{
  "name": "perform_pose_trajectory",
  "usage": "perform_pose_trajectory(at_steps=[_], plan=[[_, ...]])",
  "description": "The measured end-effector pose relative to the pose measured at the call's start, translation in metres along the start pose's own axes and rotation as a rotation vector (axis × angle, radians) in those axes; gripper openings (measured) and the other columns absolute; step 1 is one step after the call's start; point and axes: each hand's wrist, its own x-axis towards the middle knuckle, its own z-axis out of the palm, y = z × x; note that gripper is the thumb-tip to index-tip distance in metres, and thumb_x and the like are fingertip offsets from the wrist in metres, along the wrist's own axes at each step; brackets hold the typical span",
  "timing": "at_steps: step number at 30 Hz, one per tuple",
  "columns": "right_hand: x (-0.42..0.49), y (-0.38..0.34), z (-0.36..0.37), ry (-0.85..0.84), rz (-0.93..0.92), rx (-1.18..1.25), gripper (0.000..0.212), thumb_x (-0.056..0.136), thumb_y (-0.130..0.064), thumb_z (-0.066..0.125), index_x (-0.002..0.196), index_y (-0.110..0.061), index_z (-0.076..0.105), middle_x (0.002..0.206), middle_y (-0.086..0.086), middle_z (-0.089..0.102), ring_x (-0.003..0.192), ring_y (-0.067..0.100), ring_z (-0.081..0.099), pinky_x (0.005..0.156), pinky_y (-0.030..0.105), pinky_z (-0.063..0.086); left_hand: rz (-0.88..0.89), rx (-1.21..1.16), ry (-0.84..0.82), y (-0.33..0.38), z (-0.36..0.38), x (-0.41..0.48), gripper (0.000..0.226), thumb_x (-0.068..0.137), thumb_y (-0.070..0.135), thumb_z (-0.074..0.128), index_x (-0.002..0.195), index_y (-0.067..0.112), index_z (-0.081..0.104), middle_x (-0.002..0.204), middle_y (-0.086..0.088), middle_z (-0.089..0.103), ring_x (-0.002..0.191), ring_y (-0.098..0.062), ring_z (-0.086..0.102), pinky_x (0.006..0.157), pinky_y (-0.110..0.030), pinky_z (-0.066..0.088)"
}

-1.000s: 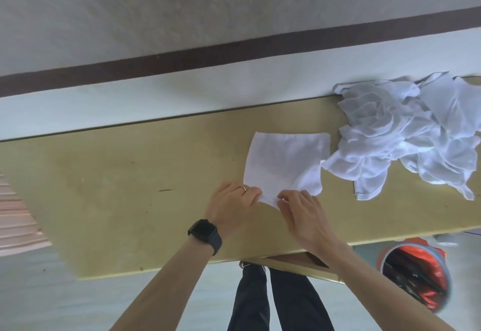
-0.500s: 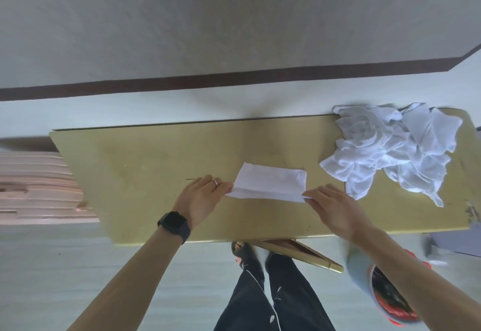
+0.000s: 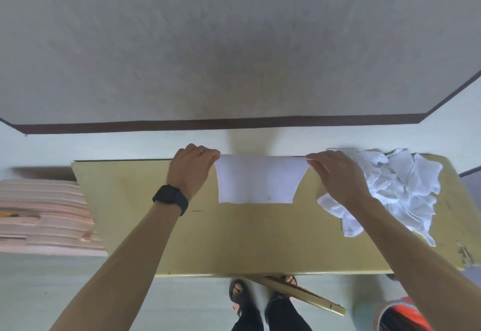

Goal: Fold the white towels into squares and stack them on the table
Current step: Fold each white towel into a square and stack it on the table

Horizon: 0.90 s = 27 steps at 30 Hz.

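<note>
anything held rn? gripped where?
The white towel: the left hand pinches its upper left corner and the right hand its upper right corner, with the top edge stretched between them.

Right forearm (image 3: 406,242) partly hides the towel pile (image 3: 406,184).

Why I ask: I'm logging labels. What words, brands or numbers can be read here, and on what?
None can be read. The towel, the towel pile and the table are plain; the watch face is dark. A dark and yellow mark on the pink stack is too blurred to read.
</note>
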Motion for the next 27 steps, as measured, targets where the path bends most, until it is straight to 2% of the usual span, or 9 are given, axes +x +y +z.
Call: perform_pose_trajectory(at_steps=[3, 7, 9, 12, 15, 19, 22, 25, 27], plan=[[0.01, -0.003, -0.003, 0.05, -0.009, -0.007, 0.013, 0.094, -0.024, 0.066, 0.1, -0.022, 0.077, 0.098, -0.007, 0.073, 0.09, 0.022, 0.062, 0.07, 0.031, 0.051, 0.03, 0.055, 0.085, -0.005, -0.008, 0.008, 0.012, 0.091, 0.015, 0.065, 0.094, 0.019, 0.076, 0.082, 0.001, 0.072, 0.074, -0.028, 0.063, 0.063, -0.034, 0.05], [-0.004, 0.002, 0.014, 0.076, -0.008, -0.001, 0.01, 0.088, -0.02, 0.072, 0.097, -0.022, 0.077, 0.095, -0.007, 0.072, 0.093, 0.021, 0.06, 0.077, 0.035, 0.055, 0.055, 0.089, 0.116, -0.006, 0.003, -0.01, 0.018, 0.09, 0.022, 0.059, 0.093, 0.022, 0.076, 0.083, 0.004, 0.072, 0.075, -0.025, 0.064, 0.067, -0.033, 0.048], [-0.021, 0.006, 0.03, 0.05, -0.017, 0.0, 0.011, 0.086, -0.019, 0.075, 0.096, -0.022, 0.078, 0.094, -0.008, 0.071, 0.09, 0.021, 0.061, 0.069, 0.034, 0.056, 0.055, 0.08, 0.088, -0.003, 0.017, -0.028, 0.018, 0.09, 0.024, 0.059, 0.092, 0.023, 0.077, 0.083, 0.006, 0.072, 0.077, -0.023, 0.065, 0.069, -0.031, 0.049], [-0.061, 0.014, 0.059, -0.065, 0.047, 0.009, 0.013, 0.082, -0.017, 0.079, 0.094, -0.023, 0.078, 0.092, -0.01, 0.071, 0.085, 0.02, 0.062, 0.066, 0.033, 0.056, 0.02, 0.024, -0.054, 0.005, 0.046, -0.066, 0.012, 0.081, 0.016, 0.075, 0.09, 0.024, 0.077, 0.081, 0.007, 0.072, 0.077, -0.023, 0.066, 0.067, -0.029, 0.051], [-0.112, 0.021, 0.089, -0.23, 0.123, 0.007, 0.013, 0.079, -0.016, 0.082, 0.09, -0.023, 0.079, 0.092, -0.009, 0.073, 0.083, 0.024, 0.063, 0.071, 0.037, 0.058, -0.023, -0.016, -0.262, 0.016, 0.072, -0.112, 0.024, 0.067, 0.017, 0.091, 0.085, 0.026, 0.078, 0.077, 0.009, 0.072, 0.077, -0.02, 0.066, 0.066, -0.027, 0.051], [-0.179, 0.021, 0.108, -0.458, 0.24, 0.011, 0.007, 0.085, -0.019, 0.077, 0.091, -0.022, 0.079, 0.097, -0.006, 0.073, 0.086, 0.026, 0.061, 0.077, 0.038, 0.055, -0.025, -0.038, -0.519, 0.033, 0.093, -0.177, 0.034, 0.053, 0.012, 0.095, 0.077, 0.026, 0.076, 0.073, 0.007, 0.071, 0.073, -0.019, 0.065, 0.063, -0.028, 0.051], [-0.218, 0.016, 0.11, -0.642, 0.32, -0.01, 0.013, 0.094, -0.025, 0.065, 0.1, -0.024, 0.077, 0.109, -0.008, 0.071, 0.099, 0.025, 0.058, 0.087, 0.034, 0.047, 0.027, -0.013, -0.66, 0.045, 0.095, -0.211, 0.038, 0.047, 0.006, 0.093, 0.074, 0.024, 0.073, 0.07, 0.007, 0.068, 0.069, -0.02, 0.064, 0.059, -0.029, 0.051], [-0.234, 0.012, 0.108, -0.732, 0.402, 0.02, 0.021, 0.099, -0.031, 0.056, 0.107, -0.025, 0.075, 0.118, -0.011, 0.067, 0.108, 0.02, 0.053, 0.092, 0.031, 0.043, -0.038, -0.091, -0.731, 0.05, 0.094, -0.223, 0.02, 0.068, 0.013, 0.085, 0.081, 0.021, 0.073, 0.075, 0.004, 0.071, 0.075, -0.023, 0.066, 0.064, -0.033, 0.053], [-0.23, 0.01, 0.108, -0.728, 0.446, 0.06, 0.022, 0.099, -0.033, 0.055, 0.108, -0.024, 0.073, 0.118, -0.011, 0.066, 0.109, 0.017, 0.051, 0.091, 0.029, 0.041, -0.184, -0.192, -0.739, 0.051, 0.093, -0.216, 0.011, 0.091, 0.022, 0.063, 0.097, 0.021, 0.072, 0.089, 0.002, 0.073, 0.091, -0.026, 0.065, 0.075, -0.036, 0.051]])
